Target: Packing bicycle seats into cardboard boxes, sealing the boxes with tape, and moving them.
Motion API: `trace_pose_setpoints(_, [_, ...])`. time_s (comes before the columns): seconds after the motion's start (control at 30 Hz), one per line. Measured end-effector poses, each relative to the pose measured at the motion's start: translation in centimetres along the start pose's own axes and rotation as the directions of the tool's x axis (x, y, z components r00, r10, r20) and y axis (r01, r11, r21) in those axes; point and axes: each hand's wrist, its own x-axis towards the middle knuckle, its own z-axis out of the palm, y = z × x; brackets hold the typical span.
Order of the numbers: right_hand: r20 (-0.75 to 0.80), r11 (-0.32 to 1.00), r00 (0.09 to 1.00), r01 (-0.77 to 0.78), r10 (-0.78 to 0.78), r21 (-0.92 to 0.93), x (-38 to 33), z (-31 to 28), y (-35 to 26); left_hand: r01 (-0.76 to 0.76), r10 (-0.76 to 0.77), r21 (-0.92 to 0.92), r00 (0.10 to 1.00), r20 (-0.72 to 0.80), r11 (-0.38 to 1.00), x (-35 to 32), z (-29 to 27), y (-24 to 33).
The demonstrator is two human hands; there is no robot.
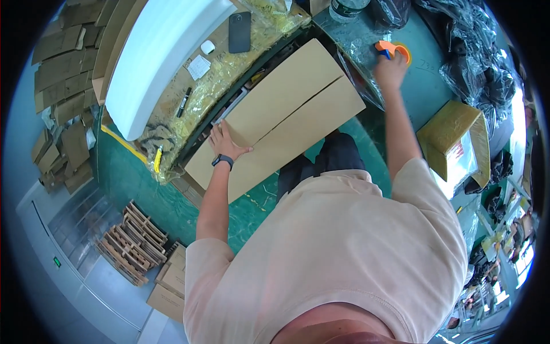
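Observation:
A long brown cardboard carton [281, 109] lies slantwise before me, its top flaps folded down with a thin dark gap between them. My left hand [226, 143] presses flat on the carton's near left part, fingers spread and thumb out; a dark watch is on that wrist. Out to the right, my right hand [391, 71] is closed around an orange tape dispenser [401, 50] with a blue part, over the green table. The fingers are partly blurred and turned away from view. Both arms stretch far apart, and the carton lies between them.
On the tape-covered bench lie a black phone [239, 32], a marker [184, 102], a yellow cutter [157, 159] and a big white curved piece [166, 57]. An open brown box [450, 137] stands at right below black plastic bags [481, 80]. Pallets [134, 241] stand at lower left.

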Motion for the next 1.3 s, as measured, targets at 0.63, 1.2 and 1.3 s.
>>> trace_pose_setpoints(0.63, [0.189, 0.291, 0.721, 0.019, -0.667, 0.957, -12.7, -16.7, -30.3, 0.064, -0.085, -0.239, 0.993, -0.077, 0.969, -10.0, 4.5, -1.7])
trace_pose_setpoints(1.2, [0.662, 0.747, 0.374, 0.152, -0.650, 0.648, -19.7, -22.3, -42.6, 0.019, -0.051, -0.315, 0.994, -0.095, 0.949, -12.3, 7.7, -4.4])
trace_pose_setpoints(1.3, [0.211, 0.696, 0.787, 0.344, -0.580, 0.630, -28.3, -16.5, -34.4, 0.032, -0.064, -0.278, 0.992, -0.105, 0.960, -9.8, 6.4, -5.4])
